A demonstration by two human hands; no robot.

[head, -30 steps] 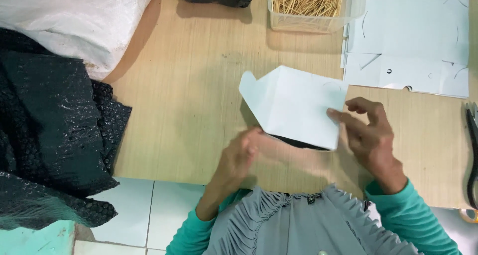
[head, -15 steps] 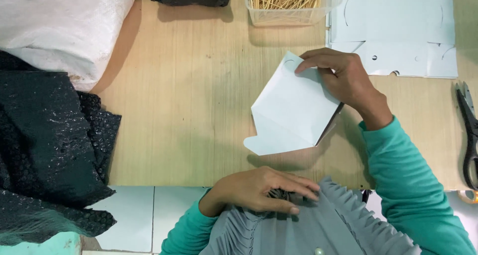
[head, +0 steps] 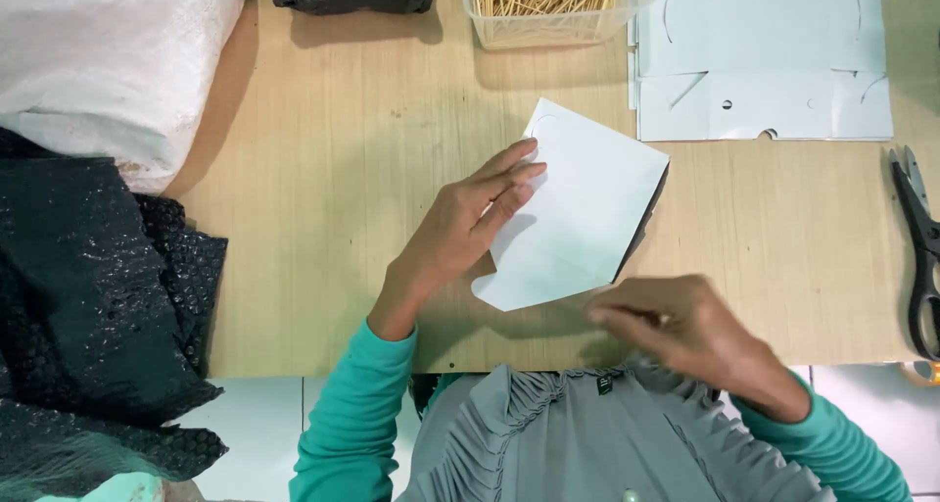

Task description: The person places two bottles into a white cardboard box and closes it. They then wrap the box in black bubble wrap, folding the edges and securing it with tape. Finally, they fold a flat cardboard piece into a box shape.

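Note:
A white folded card piece (head: 587,208) with a dark inner face lies on the wooden table (head: 372,169). My left hand (head: 460,228) rests flat on its left edge, fingers stretched toward the top corner. My right hand (head: 676,331) is at the card's lower right corner, fingers curled and blurred; whether it pinches the corner I cannot tell. Both arms wear teal sleeves.
A clear tub of thin wooden sticks (head: 548,2) stands at the back. Flat white die-cut sheets (head: 764,61) lie at the back right. Black scissors (head: 920,247) lie at the right edge. Black bubble wrap (head: 88,306) and a white sack (head: 108,61) fill the left.
My left hand came up from my lap onto the card's left edge. My right hand left the card's top and dropped to its lower right corner. The card now lies flatter.

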